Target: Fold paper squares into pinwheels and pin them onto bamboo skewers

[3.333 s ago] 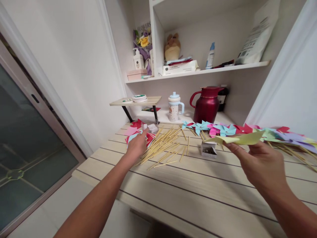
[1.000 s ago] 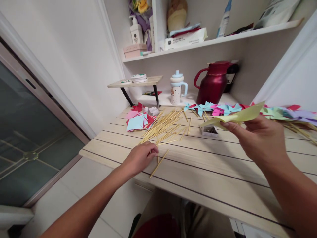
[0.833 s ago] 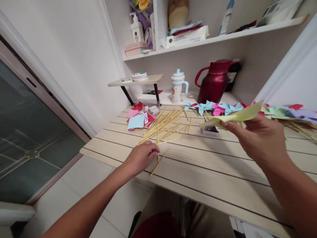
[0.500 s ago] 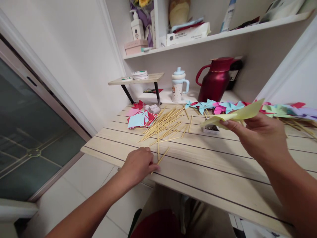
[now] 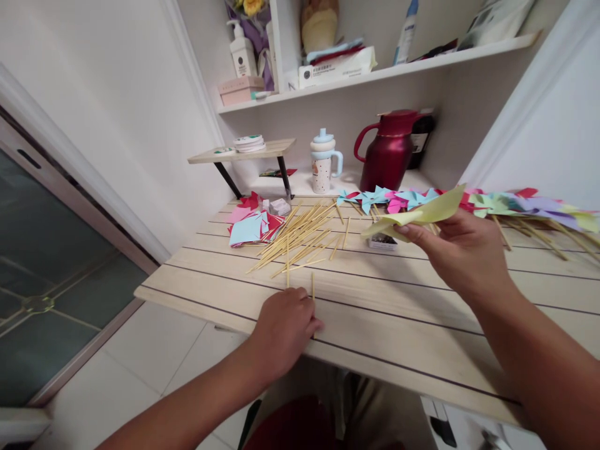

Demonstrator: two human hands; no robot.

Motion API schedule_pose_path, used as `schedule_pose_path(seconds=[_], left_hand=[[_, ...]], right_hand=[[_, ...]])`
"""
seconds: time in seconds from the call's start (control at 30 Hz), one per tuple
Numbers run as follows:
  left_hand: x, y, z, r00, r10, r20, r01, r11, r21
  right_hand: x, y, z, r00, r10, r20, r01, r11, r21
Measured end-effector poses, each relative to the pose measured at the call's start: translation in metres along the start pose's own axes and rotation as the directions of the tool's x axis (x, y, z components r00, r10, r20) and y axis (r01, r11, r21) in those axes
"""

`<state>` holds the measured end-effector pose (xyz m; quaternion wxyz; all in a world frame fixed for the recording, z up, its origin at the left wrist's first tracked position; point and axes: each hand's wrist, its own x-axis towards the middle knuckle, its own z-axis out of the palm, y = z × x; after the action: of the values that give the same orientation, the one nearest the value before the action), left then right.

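Observation:
Near the table's front edge, my left hand (image 5: 289, 322) is closed with a thin wooden stick (image 5: 313, 284) at its thumb; the stick's far end points away from me. Another stick (image 5: 287, 259) lies just beyond the knuckles. My right hand (image 5: 462, 256), raised over the table, pinches a pale yellow paper pinwheel (image 5: 429, 212) between thumb and fingers. Under it is a small open box (image 5: 383, 242) with dark bits inside. A loose pile of sticks (image 5: 302, 234) lies ahead of my left hand.
Coloured paper squares (image 5: 248, 229) lie at the left back. Finished pinwheels on sticks (image 5: 492, 205) line the right back. Behind stand a small raised stand (image 5: 197, 157), a cup (image 5: 321, 172) and a red jug (image 5: 387, 156), below a loaded shelf (image 5: 398, 69).
My left hand has turned the stick from a slant to nearly straight ahead and shifted slightly right. The whole view has swung a little; my right hand still holds the yellow pinwheel.

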<state>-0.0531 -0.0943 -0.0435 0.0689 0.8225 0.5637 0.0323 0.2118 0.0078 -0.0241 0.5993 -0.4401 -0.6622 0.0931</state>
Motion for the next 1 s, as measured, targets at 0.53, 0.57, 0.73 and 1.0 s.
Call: schedule_pose_path(seconds=[0.53, 0.57, 0.73, 1.0], left_hand=[[0.041, -0.067, 0.007, 0.918, 0.307, -0.252, -0.240, 0.934, 0.264], [0.038, -0.069, 0.004, 0.905, 0.324, -0.276, -0.244, 0.927, 0.286], [0.032, -0.050, -0.012, 0.740, 0.615, -0.271, -0.456, 0.756, 0.469], [0.059, -0.024, -0.013, 0.583, 0.812, 0.036, -0.682, 0.465, 0.565]], right_hand=[[0.006, -0.008, -0.004, 0.999, -0.032, 0.013, 0.031, 0.996, 0.087], [0.005, -0.008, -0.004, 0.999, -0.031, 0.012, 0.030, 0.996, 0.088], [0.004, -0.006, -0.002, 0.999, -0.037, 0.038, 0.034, 0.996, 0.087], [0.005, 0.002, -0.004, 0.999, 0.041, 0.033, -0.044, 0.995, 0.085]])
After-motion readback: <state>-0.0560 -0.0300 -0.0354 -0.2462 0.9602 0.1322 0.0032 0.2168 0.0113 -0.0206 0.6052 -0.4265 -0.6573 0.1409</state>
